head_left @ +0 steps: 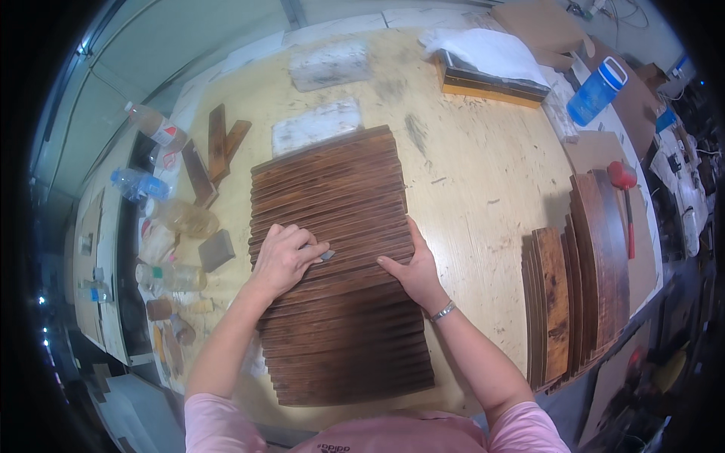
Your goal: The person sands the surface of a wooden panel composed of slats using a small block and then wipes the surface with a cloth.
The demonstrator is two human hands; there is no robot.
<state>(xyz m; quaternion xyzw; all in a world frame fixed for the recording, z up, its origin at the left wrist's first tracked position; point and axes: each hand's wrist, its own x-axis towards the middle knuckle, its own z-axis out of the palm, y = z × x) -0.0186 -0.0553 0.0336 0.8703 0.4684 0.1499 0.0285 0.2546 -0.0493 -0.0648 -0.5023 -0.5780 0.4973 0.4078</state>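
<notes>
A long row of dark brown wooden strips (pixel 340 196) lies packed side by side in front of me on the worktable. Over its left half, the fingers of my left hand (pixel 283 257) are pinched on a small flat grey piece (pixel 327 256), its edge against the wood; whether it is a blade or an abrasive scrap is unclear. My right hand (pixel 414 266) grips the right edge of the row. Its thumb rests on top of the strips, while the other fingers go down the side, partly hidden. A metal bracelet (pixel 443 311) circles my right wrist.
Bottles (pixel 185 217), a grey block (pixel 217 251) and loose wood pieces (pixel 219 143) line the left side. White wrapped blocks (pixel 317 124) lie beyond the strips. Boards (pixel 596 257), a red mallet (pixel 622 175) and a blue bottle (pixel 596 92) stand right; a cloth-covered box (pixel 491 79) sits far right.
</notes>
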